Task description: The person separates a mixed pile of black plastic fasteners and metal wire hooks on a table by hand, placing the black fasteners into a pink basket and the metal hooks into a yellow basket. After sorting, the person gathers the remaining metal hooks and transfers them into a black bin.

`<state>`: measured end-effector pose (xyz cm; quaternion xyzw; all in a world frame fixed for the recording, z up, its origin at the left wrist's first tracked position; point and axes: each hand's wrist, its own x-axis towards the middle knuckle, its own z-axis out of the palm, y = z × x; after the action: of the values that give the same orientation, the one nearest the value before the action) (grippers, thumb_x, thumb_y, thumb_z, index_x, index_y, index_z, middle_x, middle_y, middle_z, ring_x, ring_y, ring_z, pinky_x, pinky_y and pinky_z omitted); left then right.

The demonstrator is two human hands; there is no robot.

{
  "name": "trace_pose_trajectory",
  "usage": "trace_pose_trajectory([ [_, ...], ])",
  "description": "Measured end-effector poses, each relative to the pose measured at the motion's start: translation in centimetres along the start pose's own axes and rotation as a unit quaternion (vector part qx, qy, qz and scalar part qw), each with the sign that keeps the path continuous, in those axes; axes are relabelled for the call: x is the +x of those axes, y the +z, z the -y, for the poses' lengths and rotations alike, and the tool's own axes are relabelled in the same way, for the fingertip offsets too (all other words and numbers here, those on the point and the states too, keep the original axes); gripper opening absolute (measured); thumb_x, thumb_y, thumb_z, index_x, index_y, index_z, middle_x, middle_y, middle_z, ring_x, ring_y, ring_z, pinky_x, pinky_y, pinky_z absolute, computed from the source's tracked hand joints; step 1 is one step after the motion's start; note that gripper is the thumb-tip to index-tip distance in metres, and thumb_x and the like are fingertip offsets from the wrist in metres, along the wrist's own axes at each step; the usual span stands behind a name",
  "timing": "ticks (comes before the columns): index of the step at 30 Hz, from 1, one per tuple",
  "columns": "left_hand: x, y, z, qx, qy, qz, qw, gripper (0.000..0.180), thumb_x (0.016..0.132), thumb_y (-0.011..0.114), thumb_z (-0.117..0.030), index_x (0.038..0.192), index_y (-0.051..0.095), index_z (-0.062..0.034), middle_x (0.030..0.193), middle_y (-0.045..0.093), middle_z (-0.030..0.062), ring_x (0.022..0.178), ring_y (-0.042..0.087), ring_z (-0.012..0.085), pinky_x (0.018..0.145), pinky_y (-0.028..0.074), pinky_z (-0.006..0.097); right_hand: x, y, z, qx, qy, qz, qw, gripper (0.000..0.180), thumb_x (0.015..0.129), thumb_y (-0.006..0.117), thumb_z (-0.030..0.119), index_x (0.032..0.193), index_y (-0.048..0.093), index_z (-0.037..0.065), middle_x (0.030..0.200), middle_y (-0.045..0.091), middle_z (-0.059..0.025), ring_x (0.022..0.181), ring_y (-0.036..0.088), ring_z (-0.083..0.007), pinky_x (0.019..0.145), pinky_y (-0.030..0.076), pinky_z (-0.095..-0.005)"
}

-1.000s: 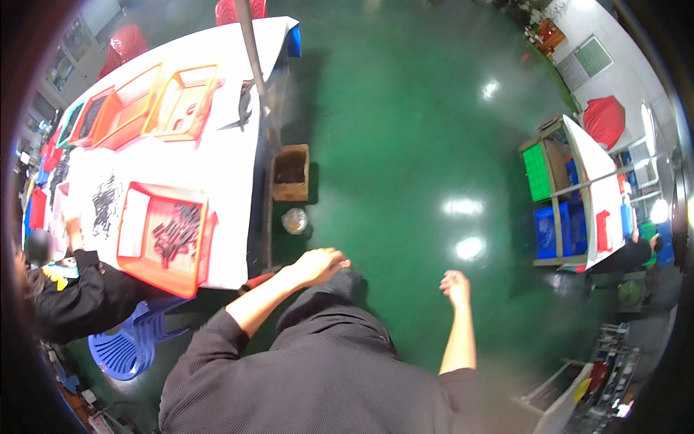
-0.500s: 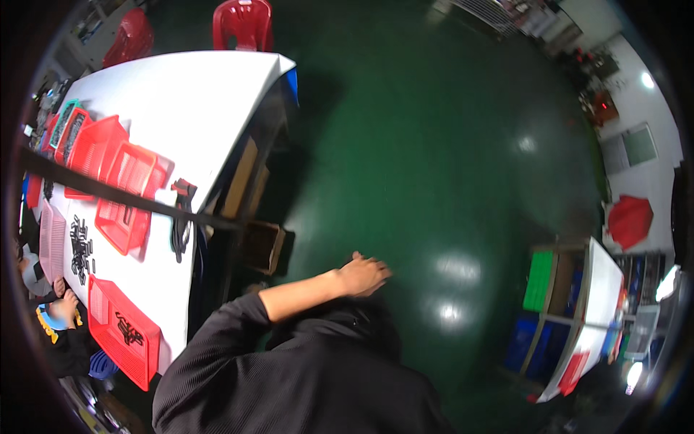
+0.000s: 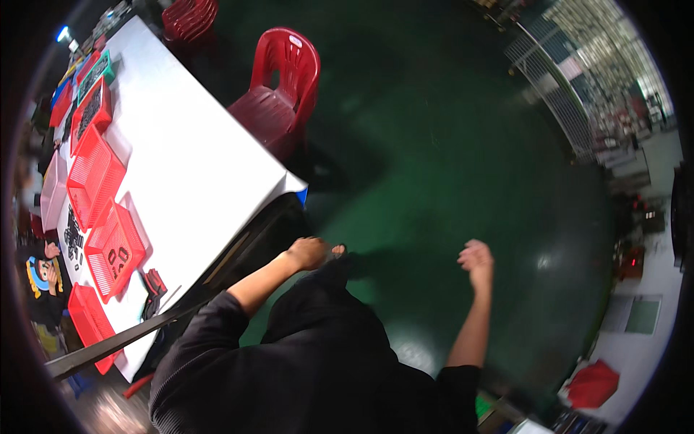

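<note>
My left hand (image 3: 309, 253) hangs in front of my body, past the near corner of the white table (image 3: 195, 130). Its back faces up and the fingers curl under out of sight; no held thing shows. Out to the right, over the green floor, my right hand (image 3: 477, 263) is raised with loosely bent fingers and nothing in it. Neither hand touches the table. On it, nearest my left arm, lie a red and black tool with a dark cord (image 3: 152, 289) and a red basket (image 3: 108, 246) holding a few dark pieces.
More red baskets (image 3: 92, 173) and a green one (image 3: 100, 72) line the table. A red plastic chair (image 3: 282, 90) stands at its right edge, with stacked chairs (image 3: 189, 18) behind. A person (image 3: 50, 278) sits at the far left side. A metal rack (image 3: 553, 83) stands far right.
My view has swung and moved forward along the table; the chair and table corner are nearer. My right hand has come into view, and my left hand now shows its fingers curled under.
</note>
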<state>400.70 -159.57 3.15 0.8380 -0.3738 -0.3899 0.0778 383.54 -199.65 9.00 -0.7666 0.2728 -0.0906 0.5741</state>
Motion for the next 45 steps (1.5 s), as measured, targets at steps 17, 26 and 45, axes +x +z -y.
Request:
trace_pose_trajectory([
  [17,38.2,-39.9,3.9,-0.098,0.004,-0.129,0.987,0.031,0.085,0.048,-0.023,0.113,0.053,-0.01,0.107,0.058,0.0119,0.1,0.057,0.0281,0.081,0.047,0.043,51.2,-5.1,-6.9,-0.121,0.445,0.044,0.886,0.026,0.084,0.051,0.02,0.1,0.057,0.001,0.091,0.058,-0.0163,0.078,0.057,-0.0287,0.066,0.049,-0.0461],
  [26,43.7,-51.5,21.1,-0.291,-0.196,-0.416,0.839,0.025,0.082,0.05,-0.021,0.103,0.056,-0.0082,0.089,0.062,0.0153,0.079,0.062,0.0326,0.084,0.045,0.042,105.7,21.5,29.2,-0.09,-0.059,0.17,0.98,0.016,0.087,0.052,0.017,0.091,0.057,0.002,0.088,0.058,-0.0075,0.058,0.057,-0.0153,0.051,0.049,-0.0263],
  [45,36.1,-75.1,64.0,-0.303,-0.325,-0.464,0.766,0.03,0.083,0.051,-0.02,0.11,0.053,-0.007,0.107,0.057,0.0116,0.096,0.057,0.0293,0.081,0.046,0.04,122.9,74.2,28.9,-0.482,0.26,0.43,0.718,0.026,0.085,0.05,0.021,0.099,0.057,0.0,0.077,0.062,-0.0166,0.064,0.062,-0.0299,0.055,0.05,-0.0429],
])
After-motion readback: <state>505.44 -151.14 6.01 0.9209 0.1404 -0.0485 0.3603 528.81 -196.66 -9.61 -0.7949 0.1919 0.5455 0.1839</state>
